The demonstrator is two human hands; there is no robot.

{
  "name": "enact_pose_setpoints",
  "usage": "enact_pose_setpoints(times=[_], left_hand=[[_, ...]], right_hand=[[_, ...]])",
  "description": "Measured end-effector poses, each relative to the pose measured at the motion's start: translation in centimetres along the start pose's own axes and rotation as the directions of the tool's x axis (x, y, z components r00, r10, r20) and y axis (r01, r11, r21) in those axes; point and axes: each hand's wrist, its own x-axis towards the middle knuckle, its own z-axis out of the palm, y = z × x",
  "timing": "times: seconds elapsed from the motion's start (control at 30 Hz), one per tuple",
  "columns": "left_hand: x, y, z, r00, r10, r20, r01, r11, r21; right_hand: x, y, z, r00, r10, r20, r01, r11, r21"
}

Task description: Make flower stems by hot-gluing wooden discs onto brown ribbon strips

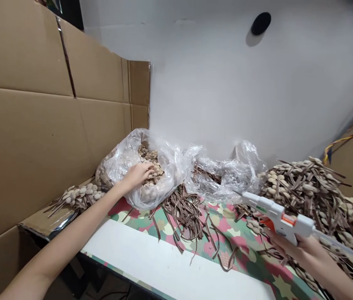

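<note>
One bag (126, 156) at back edge of surface (241, 246), left hand (140, 173) at mouth, grip indeterminable; right hand (301, 245) well apart, gripping glue gun (284, 221); board (163, 260) along front edge

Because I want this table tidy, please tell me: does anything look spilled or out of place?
Yes, mildly: the brown strips lie tangled on the patterned cloth, a few straggling onto the white board. Others sit in a plastic bag, so these may have spilled.

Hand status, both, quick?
Left hand: at beige oval pieces in clear plastic bag; grip can't be told.
Right hand: closed around white-and-orange glue gun.
</note>
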Motion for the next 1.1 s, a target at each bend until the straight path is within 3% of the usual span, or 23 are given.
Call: enact_pose_setpoints(times=[0.13,0.17,0.27,0.4,0.53,0.63,0.77,1.1], left_hand=[[-1.8,3.3,-1.4,0.989,-0.084,-0.118,0.066,0.987,-0.143],[-2.3,4.6,-1.5,0.984,-0.144,-0.106,0.106,0.948,-0.301],[-3.5,8.5,-0.8,0.982,-0.155,0.104,0.185,0.745,-0.641],[-3.9,11.5,2.0,0.959,-0.115,0.258,0.273,0.606,-0.747],[-4.0,11.7,4.5,0.957,-0.144,0.253,0.29,0.555,-0.779],[-4.5,11.5,5.5,0.964,-0.13,0.232,0.265,0.539,-0.8],[-4.9,11.6,5.8,0.969,-0.083,0.232,0.236,0.579,-0.78],[-5.0,11.7,6.1,0.967,-0.103,0.231,0.239,0.669,-0.703]], right_hand=[[0.1,-3.2,0.1,0.961,0.006,0.276,-0.053,0.985,0.162],[0.2,-4.0,0.3,0.955,-0.008,0.298,-0.049,0.981,0.185],[-0.1,-5.8,1.4,0.952,-0.045,0.302,-0.029,0.972,0.234],[-0.7,-6.4,3.7,0.94,0.003,0.342,-0.08,0.974,0.211],[-0.8,-5.8,5.5,0.901,0.031,0.432,-0.096,0.987,0.13],[-0.6,-5.3,6.5,0.913,0.026,0.407,-0.077,0.991,0.11],[-0.4,-4.9,7.5,0.927,0.007,0.374,-0.048,0.994,0.099],[-0.5,-5.2,7.6,0.887,0.003,0.461,-0.064,0.991,0.116]])
